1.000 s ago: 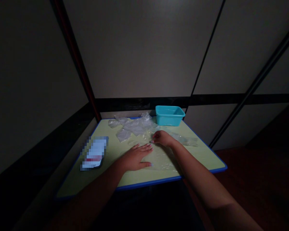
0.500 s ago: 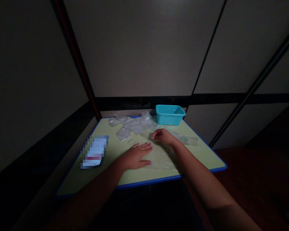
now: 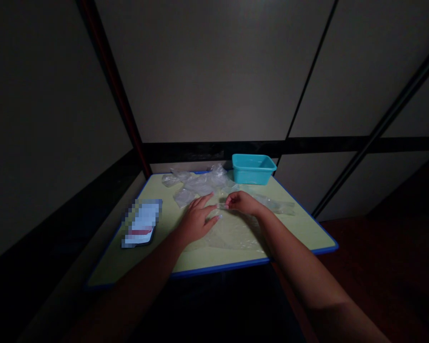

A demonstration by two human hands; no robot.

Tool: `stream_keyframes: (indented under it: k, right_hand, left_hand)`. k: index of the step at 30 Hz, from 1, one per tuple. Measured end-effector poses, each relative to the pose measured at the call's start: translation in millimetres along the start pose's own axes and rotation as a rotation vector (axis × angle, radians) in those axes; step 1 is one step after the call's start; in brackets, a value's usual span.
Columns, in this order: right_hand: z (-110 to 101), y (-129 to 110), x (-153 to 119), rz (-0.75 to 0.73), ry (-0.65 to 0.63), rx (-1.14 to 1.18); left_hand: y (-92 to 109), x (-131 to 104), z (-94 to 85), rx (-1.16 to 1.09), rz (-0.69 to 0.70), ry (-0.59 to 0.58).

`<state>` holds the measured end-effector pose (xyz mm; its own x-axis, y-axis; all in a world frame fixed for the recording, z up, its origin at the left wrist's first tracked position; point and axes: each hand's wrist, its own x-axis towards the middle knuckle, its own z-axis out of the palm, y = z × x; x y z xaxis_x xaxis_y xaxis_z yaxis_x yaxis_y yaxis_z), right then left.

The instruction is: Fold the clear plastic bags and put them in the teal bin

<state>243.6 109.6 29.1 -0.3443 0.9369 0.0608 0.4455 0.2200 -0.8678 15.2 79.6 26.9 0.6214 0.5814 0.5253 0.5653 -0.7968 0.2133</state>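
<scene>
A clear plastic bag [image 3: 232, 233] lies spread on the pale yellow-green table [image 3: 178, 262] in front of me. My right hand [image 3: 242, 202] is closed in a pinch on the bag's far edge, lifting a small strip of it. Just left of that pinch, my left hand [image 3: 198, 219] has its fingers apart, the fingertips close to the raised strip. Whether they touch it I cannot tell. Several crumpled clear bags [image 3: 203, 182] are heaped behind my hands, and another flat piece of clear plastic [image 3: 275, 205] reaches out to the right of my right wrist.
A turquoise plastic basket [image 3: 253, 176] stands at the table's back right corner. On the left lies a phone [image 3: 143, 224] with a lit, blurred screen. The table has a blue rim [image 3: 221, 268], and panelled walls [image 3: 214, 71] rise behind it.
My left hand has lifted from lying flat on the bag and moved up toward the right hand's fingers. The right hand keeps its pinch in nearly the same place.
</scene>
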Motion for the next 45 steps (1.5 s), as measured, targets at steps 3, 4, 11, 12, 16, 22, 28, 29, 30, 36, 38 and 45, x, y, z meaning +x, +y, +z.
stream_keyframes:
  k: [3,4,11,12,16,22,28,29,30,36,38,45]
  right_hand:
    - [0,-2,-2,-0.009,-0.041,-0.001]
    - [0,-2,-3,-0.010,-0.056,-0.001]
    - [-5,-7,-10,-0.019,-0.134,-0.073]
    - [-6,-7,-10,-0.020,-0.110,-0.111]
    - [-15,-8,-11,0.018,0.060,-0.250]
    - [-24,-11,-14,0.128,0.192,-0.365]
    - [-31,-16,-21,0.164,0.128,-0.454]
    - [-33,-17,-23,0.157,0.107,-0.472]
    - [-35,-17,-24,0.150,0.085,-0.485]
    - [-44,-17,-30,0.226,-0.055,-0.634]
    - [-43,-17,-30,0.249,-0.060,-0.656]
    - [-39,-22,-30,0.338,-0.033,-0.749]
  left_hand:
    - [0,0,-0.7,0.002,0.019,-0.071]
    - [1,0,-1.0,-0.003,0.026,-0.097]
    - [3,-1,-3.3,-0.060,0.071,-0.193]
    - [3,-1,-3.7,-0.065,0.082,-0.203]
    - [5,-1,-5.7,-0.071,0.114,-0.218]
    - [6,-1,-8.5,-0.070,0.136,-0.219]
    - [7,0,-9.5,-0.086,0.148,-0.243]
    - [7,0,-9.2,-0.086,0.147,-0.246]
    - [7,0,-8.8,-0.086,0.146,-0.246]
    - [3,-1,-5.7,-0.098,0.142,-0.225]
    - [3,-1,-5.9,-0.100,0.142,-0.230]
    - [3,0,-6.4,-0.078,0.153,-0.255]
